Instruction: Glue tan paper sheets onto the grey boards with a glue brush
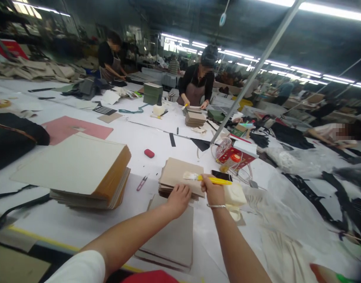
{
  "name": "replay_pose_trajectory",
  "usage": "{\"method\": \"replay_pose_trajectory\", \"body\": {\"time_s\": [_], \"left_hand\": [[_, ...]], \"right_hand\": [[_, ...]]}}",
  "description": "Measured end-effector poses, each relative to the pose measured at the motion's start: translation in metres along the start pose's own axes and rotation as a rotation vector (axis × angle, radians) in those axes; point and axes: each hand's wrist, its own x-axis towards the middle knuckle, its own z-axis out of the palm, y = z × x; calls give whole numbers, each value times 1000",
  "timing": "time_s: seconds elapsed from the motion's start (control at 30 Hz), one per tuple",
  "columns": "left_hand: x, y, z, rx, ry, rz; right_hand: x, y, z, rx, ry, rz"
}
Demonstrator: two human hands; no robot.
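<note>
My right hand [213,192] is closed round a yellow-handled paintbrush [218,180]. The brush's pale bristles are over the top board of a small stack of tan boards [176,171]; whether they touch it I cannot tell. At the near edge of this stack rests my left hand [179,199], its fingers laid on the top board and its thumb hidden. Closer to me lies a lower pile of grey boards [171,236], partly under my left forearm. A cream plastic container [235,194] stands just right of my right hand.
A tall stack of large boards [77,163] stands on the left. Pink thread snips [142,183] and a red oval object [149,153] lie between the stacks. A phone [223,175], a jar [231,162] and a slanted metal pole [251,78] are at right. A co-worker [198,78] works opposite.
</note>
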Motion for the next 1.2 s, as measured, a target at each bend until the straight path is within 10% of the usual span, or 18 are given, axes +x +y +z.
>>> {"method": "replay_pose_trajectory", "body": {"time_s": [0.17, 0.47, 0.87, 1.2], "left_hand": [[-3, -9, 4, -50, -8, 32], [-1, -14, 10, -26, -23, 53], [10, -11, -2, -39, 42, 62], [39, -11, -24, 7, -72, 46]], "right_hand": [[6, -21, 82, -30, -273, 34], [60, 0, 111, -127, -156, 20], [74, 26, -6, -341, 215, 36], [-39, 20, -59, -265, 128, 114]]}}
